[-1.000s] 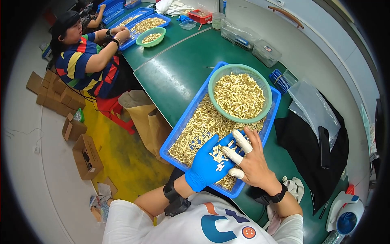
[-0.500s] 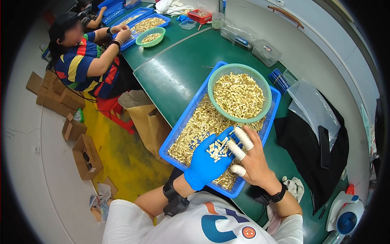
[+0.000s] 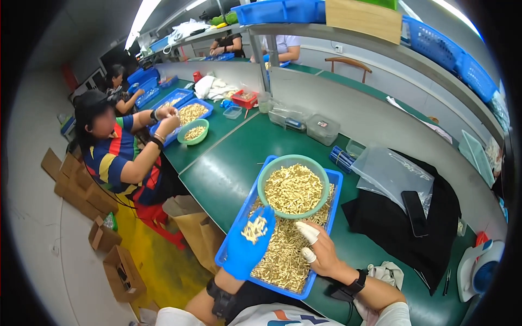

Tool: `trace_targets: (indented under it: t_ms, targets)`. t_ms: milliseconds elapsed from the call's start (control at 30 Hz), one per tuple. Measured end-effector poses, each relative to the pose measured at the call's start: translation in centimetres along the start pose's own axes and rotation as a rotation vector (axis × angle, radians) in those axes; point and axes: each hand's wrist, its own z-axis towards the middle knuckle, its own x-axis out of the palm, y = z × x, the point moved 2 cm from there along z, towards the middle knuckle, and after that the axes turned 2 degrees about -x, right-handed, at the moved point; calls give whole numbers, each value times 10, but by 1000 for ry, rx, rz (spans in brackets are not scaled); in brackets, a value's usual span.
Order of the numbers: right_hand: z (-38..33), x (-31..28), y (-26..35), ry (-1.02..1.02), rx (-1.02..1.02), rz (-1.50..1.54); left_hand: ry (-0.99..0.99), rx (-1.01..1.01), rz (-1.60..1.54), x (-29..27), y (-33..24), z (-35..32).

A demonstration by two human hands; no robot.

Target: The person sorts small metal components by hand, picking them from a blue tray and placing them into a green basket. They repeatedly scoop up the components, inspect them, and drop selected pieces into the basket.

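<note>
My left hand (image 3: pixel 247 244), in a blue glove, is palm up over the left side of a blue tray (image 3: pixel 225 247). Small brass-coloured pins (image 3: pixel 254 229) lie in its palm. My right hand (image 3: pixel 325 254) hovers at the tray's right side, white finger cots on its tips. Thumb and fingers are apart, and nothing shows between them. Below lies a thick layer of loose pins (image 3: pixel 283 261). At the tray's far end rests a round green basket (image 3: pixel 262 187), heaped with more pins (image 3: pixel 293 188).
To the left, a person in a striped shirt (image 3: pixel 130 157) handles pins beside a green bowl (image 3: pixel 193 132). On the right lie a black cloth (image 3: pixel 375 217), a phone (image 3: pixel 415 213) and a clear bag (image 3: pixel 394 174). A metal shelf (image 3: pixel 380 49) spans the back.
My view has tilted up, bringing the shelf and more people into sight. My hands have moved apart; the right has drawn away from the pins in my left palm.
</note>
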Motion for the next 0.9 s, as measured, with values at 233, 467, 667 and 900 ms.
trace_targets:
  t_ms: [233, 467, 667, 900]
  targets:
    - [-5, 5, 7, -11, -29, -48, -91, 242, 1194, 64, 13, 91]
    - [-12, 3, -3, -107, 47, 52, -56, -2, 1524, 35, -4, 52]
    - [-10, 1, -1, -123, 21, 60, 523, 132, 2846, -14, -5, 13]
    - [-12, 6, -4, -121, 16, 30, 794, 38, 2960, -19, 15, -5]
